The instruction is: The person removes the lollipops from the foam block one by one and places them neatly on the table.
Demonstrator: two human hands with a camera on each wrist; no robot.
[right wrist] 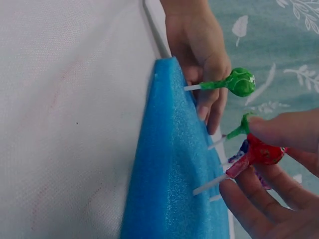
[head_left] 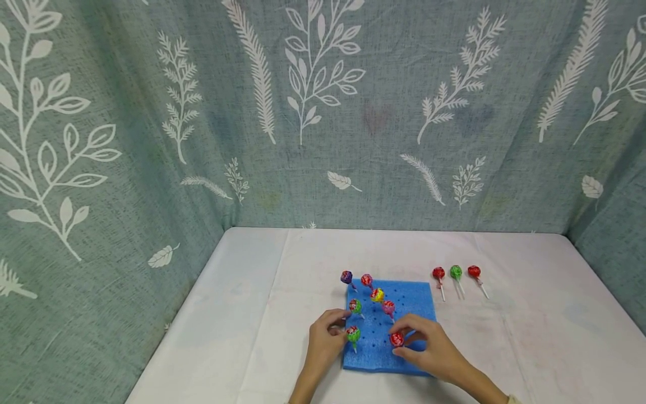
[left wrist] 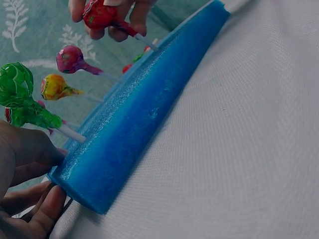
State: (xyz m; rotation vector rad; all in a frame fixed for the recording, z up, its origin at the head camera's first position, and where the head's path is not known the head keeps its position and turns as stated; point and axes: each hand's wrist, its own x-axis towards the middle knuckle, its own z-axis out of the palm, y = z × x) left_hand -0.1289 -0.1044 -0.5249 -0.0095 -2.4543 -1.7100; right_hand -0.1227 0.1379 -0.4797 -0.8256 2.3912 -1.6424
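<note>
A blue foam block (head_left: 373, 353) with small holes lies on the white table. My right hand (head_left: 429, 349) pinches a red lollipop (head_left: 396, 339) by its head over the block's front right part; in the right wrist view the stick of the red lollipop (right wrist: 269, 152) meets the foam. At the block's left edge, my left hand (head_left: 325, 342) holds the foam's side, fingers bent, beside a green lollipop (head_left: 353, 334). Another green lollipop (head_left: 355, 306), a purple one (head_left: 346, 277), a yellow one (head_left: 377, 295) and pink-red ones (head_left: 388, 307) stand in the foam.
Two red lollipops (head_left: 438, 273) (head_left: 474, 271) and a green lollipop (head_left: 456, 272) lie on the white tablecloth (head_left: 504, 331) behind and right of the block. A patterned grey-green curtain (head_left: 313, 157) hangs behind the table and at both sides.
</note>
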